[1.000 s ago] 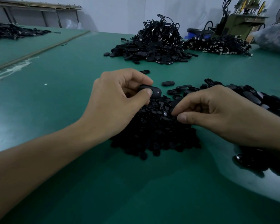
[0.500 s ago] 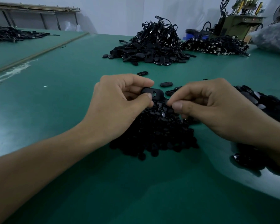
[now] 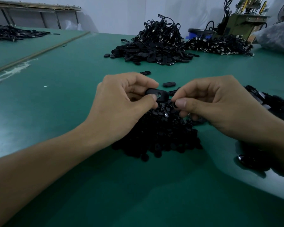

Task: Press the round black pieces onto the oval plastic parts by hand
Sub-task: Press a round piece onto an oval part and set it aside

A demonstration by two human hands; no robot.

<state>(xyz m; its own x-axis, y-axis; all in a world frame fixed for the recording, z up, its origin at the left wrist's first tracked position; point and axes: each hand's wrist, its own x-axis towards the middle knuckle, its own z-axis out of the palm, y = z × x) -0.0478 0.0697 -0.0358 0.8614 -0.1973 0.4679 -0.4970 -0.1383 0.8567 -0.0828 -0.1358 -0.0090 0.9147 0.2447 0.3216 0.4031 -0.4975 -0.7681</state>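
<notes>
**Presently: Pre-Assembly Position, Not Yet Mated**

Clamped in left hand (image 3: 121,105): oval plastic part (image 3: 164,94), roughly level. Gripped with thumb tip on the top face just beside the hole, and with curled fingers behind and beneath. Held clear of green table (image 3: 56,112), directly above pile of round black pieces (image 3: 157,133).

Pinched between thumb and forefinger of right hand (image 3: 220,105): round black piece (image 3: 175,105), with only a dark edge visible at the thumb tip. Positioned just beside the right end of oval plastic part, slightly lower. Cannot tell whether touching.

Further items on green table:

- Beyond both hands, lying flat and apart: loose oval part (image 3: 169,84) and second loose oval part (image 3: 145,73).
- Behind right hand and wrist: heap of oval parts (image 3: 269,102).
- At far centre: large mound of oval parts and cables (image 3: 154,49).
- To the right of that mound: cable heap (image 3: 220,45), in front of machine (image 3: 241,22).
</notes>
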